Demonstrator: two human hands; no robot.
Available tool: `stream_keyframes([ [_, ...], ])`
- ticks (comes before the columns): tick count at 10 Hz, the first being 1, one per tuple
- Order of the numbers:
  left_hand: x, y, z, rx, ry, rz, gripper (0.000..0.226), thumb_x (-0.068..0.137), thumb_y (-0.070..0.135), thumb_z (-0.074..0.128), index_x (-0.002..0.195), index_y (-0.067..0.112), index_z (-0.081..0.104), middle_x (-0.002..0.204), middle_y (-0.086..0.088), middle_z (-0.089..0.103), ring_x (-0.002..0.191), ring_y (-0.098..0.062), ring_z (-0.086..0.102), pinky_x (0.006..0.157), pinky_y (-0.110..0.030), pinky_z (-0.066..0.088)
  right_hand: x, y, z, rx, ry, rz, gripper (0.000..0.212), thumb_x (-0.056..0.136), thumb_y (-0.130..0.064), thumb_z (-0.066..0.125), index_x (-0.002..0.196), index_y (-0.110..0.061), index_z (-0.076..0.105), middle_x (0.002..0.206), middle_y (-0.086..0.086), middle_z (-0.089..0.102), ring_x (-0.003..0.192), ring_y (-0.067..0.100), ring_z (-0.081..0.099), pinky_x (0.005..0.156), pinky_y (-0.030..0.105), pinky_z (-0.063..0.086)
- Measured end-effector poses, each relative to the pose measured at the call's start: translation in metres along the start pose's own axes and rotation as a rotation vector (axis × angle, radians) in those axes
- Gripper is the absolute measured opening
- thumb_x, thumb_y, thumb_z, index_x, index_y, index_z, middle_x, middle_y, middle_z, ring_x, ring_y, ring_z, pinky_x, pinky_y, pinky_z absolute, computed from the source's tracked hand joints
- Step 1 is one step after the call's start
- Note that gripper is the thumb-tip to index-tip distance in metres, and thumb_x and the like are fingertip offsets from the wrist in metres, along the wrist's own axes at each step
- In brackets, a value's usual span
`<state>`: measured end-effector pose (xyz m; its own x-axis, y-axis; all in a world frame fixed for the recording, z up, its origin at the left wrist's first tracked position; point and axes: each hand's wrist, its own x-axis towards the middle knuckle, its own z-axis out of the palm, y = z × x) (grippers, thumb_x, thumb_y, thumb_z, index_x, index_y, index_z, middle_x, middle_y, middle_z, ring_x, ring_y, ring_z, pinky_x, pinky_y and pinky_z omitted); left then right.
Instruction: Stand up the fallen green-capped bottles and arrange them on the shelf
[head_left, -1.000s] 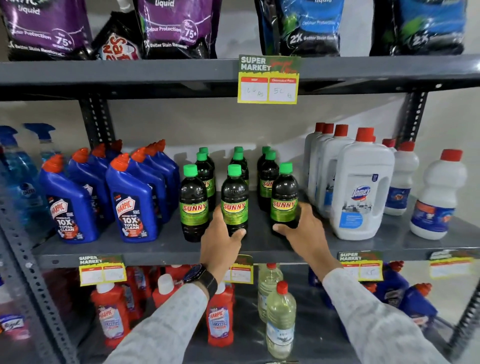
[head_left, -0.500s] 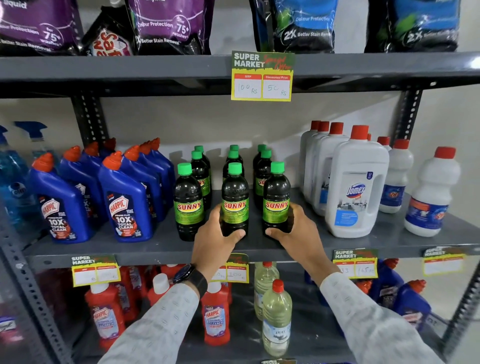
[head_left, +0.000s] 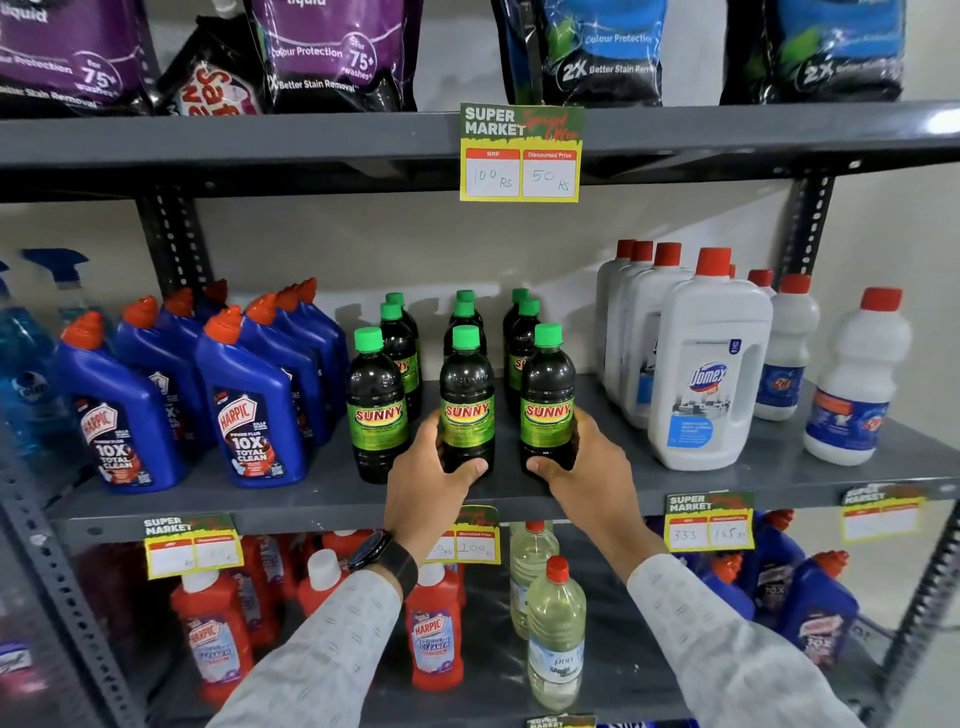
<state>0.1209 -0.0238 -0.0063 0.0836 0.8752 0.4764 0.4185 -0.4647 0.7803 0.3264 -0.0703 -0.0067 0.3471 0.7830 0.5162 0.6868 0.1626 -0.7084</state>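
Note:
Several dark green-capped "SUNNY" bottles stand upright in three rows on the grey middle shelf (head_left: 779, 467). My left hand (head_left: 431, 483) is wrapped around the base of the front middle bottle (head_left: 466, 395). The front right bottle (head_left: 548, 395) is gripped low down by my right hand (head_left: 592, 473). To the left, the front left bottle (head_left: 376, 405) stands alone, untouched. Behind them more green-capped bottles (head_left: 524, 332) stand upright, partly hidden.
Blue Harpic bottles (head_left: 249, 405) crowd the left of the shelf, white red-capped Domex jugs (head_left: 706, 374) the right. Detergent pouches (head_left: 332, 52) hang above. Red bottles (head_left: 436, 634) and a clear bottle (head_left: 556, 634) stand on the lower shelf. A price tag (head_left: 519, 156) hangs from the upper shelf.
My right hand has slid the front right bottle leftwards, closer to the middle one. My left hand has stayed on the middle bottle. The camera has shifted slightly.

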Motion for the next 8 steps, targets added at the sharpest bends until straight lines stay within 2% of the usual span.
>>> stream_keyframes([
  [1, 0.000, 0.002, 0.000, 0.014, 0.005, 0.006, 0.083, 0.079, 0.037, 0.080, 0.152, 0.033, 0.040, 0.122, 0.018, 0.065, 0.114, -0.009, 0.064, 0.102, -0.034, 0.053, 0.000, -0.001, -0.002, -0.020, -0.011, -0.013, 0.081, 0.082, -0.035, 0.087, 0.151, -0.027, 0.046, 0.131, -0.009, 0.071, 0.121, 0.014, 0.063, 0.095, 0.026, 0.044],
  [5, -0.006, 0.010, -0.006, 0.039, -0.014, -0.017, 0.083, 0.079, 0.039, 0.078, 0.152, 0.034, 0.039, 0.122, 0.017, 0.066, 0.114, -0.010, 0.064, 0.104, -0.039, 0.054, -0.001, -0.004, -0.005, -0.039, -0.037, -0.010, 0.081, 0.082, -0.032, 0.086, 0.151, -0.031, 0.043, 0.130, -0.011, 0.069, 0.123, 0.017, 0.063, 0.095, 0.028, 0.043],
  [6, -0.005, 0.007, -0.007, 0.021, -0.030, -0.014, 0.084, 0.080, 0.037, 0.079, 0.154, 0.032, 0.040, 0.130, 0.011, 0.068, 0.118, -0.011, 0.064, 0.105, -0.041, 0.053, 0.000, -0.002, -0.003, -0.045, -0.050, -0.017, 0.081, 0.083, -0.032, 0.085, 0.150, -0.035, 0.039, 0.126, -0.014, 0.066, 0.123, 0.019, 0.063, 0.094, 0.029, 0.043],
  [7, -0.009, 0.011, -0.010, 0.028, -0.042, -0.011, 0.086, 0.082, 0.036, 0.079, 0.156, 0.031, 0.036, 0.137, 0.007, 0.065, 0.127, -0.014, 0.062, 0.109, -0.041, 0.051, -0.005, -0.008, -0.005, -0.068, -0.078, -0.014, 0.089, 0.087, -0.032, 0.083, 0.159, -0.027, 0.032, 0.141, -0.001, 0.065, 0.131, 0.023, 0.059, 0.102, 0.033, 0.045],
  [8, -0.015, 0.024, -0.015, 0.074, 0.107, 0.059, 0.088, 0.088, 0.044, 0.073, 0.162, 0.026, 0.028, 0.147, 0.001, 0.061, 0.132, -0.015, 0.059, 0.109, -0.039, 0.051, -0.005, -0.021, -0.018, -0.060, -0.054, 0.007, 0.105, 0.091, -0.045, 0.077, 0.168, -0.017, 0.012, 0.158, 0.007, 0.051, 0.145, 0.027, 0.048, 0.114, 0.042, 0.041],
])
